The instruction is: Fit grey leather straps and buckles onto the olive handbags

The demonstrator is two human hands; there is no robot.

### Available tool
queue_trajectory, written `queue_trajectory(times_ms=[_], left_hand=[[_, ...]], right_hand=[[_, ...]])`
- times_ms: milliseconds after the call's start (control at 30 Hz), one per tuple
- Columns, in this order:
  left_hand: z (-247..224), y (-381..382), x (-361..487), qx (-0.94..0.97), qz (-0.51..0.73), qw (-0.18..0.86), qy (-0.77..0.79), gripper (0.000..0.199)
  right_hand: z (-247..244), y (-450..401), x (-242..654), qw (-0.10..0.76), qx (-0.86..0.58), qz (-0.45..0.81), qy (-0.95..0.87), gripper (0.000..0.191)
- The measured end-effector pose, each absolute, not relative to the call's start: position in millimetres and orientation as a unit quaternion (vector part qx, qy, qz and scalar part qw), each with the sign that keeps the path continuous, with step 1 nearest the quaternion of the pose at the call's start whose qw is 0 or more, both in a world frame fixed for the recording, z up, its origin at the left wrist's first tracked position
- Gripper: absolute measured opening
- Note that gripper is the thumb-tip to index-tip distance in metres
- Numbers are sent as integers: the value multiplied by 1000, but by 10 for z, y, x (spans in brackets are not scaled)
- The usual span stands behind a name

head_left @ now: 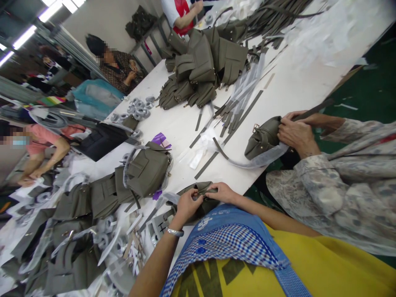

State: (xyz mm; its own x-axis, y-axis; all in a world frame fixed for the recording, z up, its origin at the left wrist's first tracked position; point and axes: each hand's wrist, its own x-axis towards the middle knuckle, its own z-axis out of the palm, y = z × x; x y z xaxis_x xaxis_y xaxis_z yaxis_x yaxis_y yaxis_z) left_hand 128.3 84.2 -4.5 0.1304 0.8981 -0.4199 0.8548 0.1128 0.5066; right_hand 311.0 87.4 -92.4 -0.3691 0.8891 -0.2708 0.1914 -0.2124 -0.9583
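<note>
An olive-grey handbag [202,208] lies at the table's near edge, against my blue apron. My left hand [188,203] has its fingers pinched at the bag's upper part. From the other side, my right hand [221,193] grips the bag's edge with thumb and fingertips close to the left ones. A small dark fitting seems to sit between the fingertips, too small to make out. A strap wrapped in clear plastic [168,199] runs off to the left of the bag.
A co-worker's hands [295,132] hold another olive bag [262,138] at right. Bags are heaped [198,62] at the back and more [74,255] lie at left. Loose straps [244,107] cover the white table's [173,119] middle. Other people sit along the far side.
</note>
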Motion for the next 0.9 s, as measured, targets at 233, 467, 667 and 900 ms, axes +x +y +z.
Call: queue_trajectory(times_ms=[233, 467, 667, 900], left_hand=[[-142, 826, 1271, 632, 61, 375, 676, 28], [-173, 827, 1228, 624, 61, 399, 669, 33], [-130, 836, 1258, 627, 58, 387, 673, 32], [-164, 826, 1276, 634, 49, 347, 689, 33]], right_hand=[[-934, 843, 3093, 291, -491, 613, -546, 24], [-929, 806, 3095, 309, -488, 595, -559, 19], [-933, 787, 3065, 293, -494, 614, -541, 14], [-983, 759, 3044, 264, -544, 568, -558, 20]])
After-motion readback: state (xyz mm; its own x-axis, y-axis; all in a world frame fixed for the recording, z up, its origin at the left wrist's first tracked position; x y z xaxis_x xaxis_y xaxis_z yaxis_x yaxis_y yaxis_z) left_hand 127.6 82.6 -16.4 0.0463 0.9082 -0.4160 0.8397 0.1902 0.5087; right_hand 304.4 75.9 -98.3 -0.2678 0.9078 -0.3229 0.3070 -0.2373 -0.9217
